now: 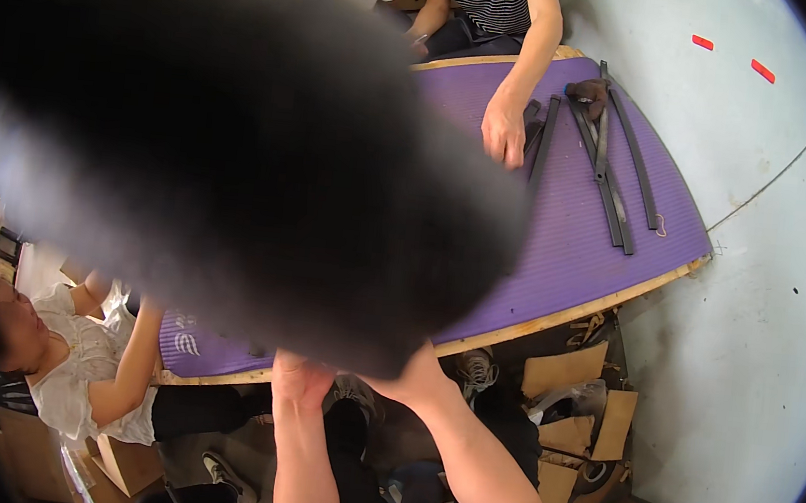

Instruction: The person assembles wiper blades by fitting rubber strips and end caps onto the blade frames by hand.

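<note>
A large black, blurred shape fills the left and middle of the head view, very close to the camera; what it is I cannot make out. My left hand is at the near edge of the purple-covered table, with only the wrist and heel of the hand showing below the shape. Just right of it, my right hand also disappears behind the shape. The fingers of both hands are hidden, so whether they hold anything does not show.
Across the table, a person's hand reaches to dark metal bars. More long bars and a brown cloth-like piece lie on the purple mat. Another person sits at left. Open cardboard boxes stand below, by the pale wall.
</note>
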`<state>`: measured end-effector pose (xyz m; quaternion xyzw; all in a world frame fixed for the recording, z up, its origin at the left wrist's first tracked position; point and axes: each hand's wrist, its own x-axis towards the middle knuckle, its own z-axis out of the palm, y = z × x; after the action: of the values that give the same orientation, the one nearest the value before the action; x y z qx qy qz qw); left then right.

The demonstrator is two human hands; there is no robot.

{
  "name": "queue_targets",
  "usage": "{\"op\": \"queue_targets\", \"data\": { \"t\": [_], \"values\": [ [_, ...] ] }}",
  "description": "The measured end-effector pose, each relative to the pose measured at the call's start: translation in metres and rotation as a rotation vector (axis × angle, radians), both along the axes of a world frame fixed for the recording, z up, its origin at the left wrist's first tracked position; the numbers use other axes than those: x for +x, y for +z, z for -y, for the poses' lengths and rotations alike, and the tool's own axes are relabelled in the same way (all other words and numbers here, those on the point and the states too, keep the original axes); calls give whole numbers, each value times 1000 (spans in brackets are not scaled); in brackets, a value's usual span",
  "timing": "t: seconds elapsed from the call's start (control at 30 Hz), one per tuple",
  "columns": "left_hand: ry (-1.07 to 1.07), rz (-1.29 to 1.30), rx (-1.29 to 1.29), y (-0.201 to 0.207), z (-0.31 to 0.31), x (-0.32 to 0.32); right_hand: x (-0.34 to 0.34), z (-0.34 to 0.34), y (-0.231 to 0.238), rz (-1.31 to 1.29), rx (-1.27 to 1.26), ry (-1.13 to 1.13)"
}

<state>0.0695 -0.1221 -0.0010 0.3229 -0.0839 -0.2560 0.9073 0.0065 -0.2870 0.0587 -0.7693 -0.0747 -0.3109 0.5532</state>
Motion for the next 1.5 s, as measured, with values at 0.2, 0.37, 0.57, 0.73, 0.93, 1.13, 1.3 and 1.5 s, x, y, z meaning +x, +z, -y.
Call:
{"op": "queue_targets", "data": {
  "t": [0.2,0.37,0.57,0.73,0.93,1.13,1.3,1.5],
  "values": [
    [139,-19,4,-10,4,-4,7,-12,-3,44,135,131],
    [75,169,191,13,41,24,-2,-28,20,68,194,425],
    [425,1249,1566,5,111,24,14,-32,14,85,191,518],
    [331,1214,1586,1,122,23,21,-11,19,20,238,499],
    [501,1024,1368,-3,129,21,30,-7,11,25,269,416],
    [653,1272,1210,4,135,12,33,-18,12,2,364,491],
    [684,1245,1007,-9,145,14,31,-17,18,25,285,472],
    [648,1260,923,6,141,23,37,-19,19,30,282,512]
  ]
}}
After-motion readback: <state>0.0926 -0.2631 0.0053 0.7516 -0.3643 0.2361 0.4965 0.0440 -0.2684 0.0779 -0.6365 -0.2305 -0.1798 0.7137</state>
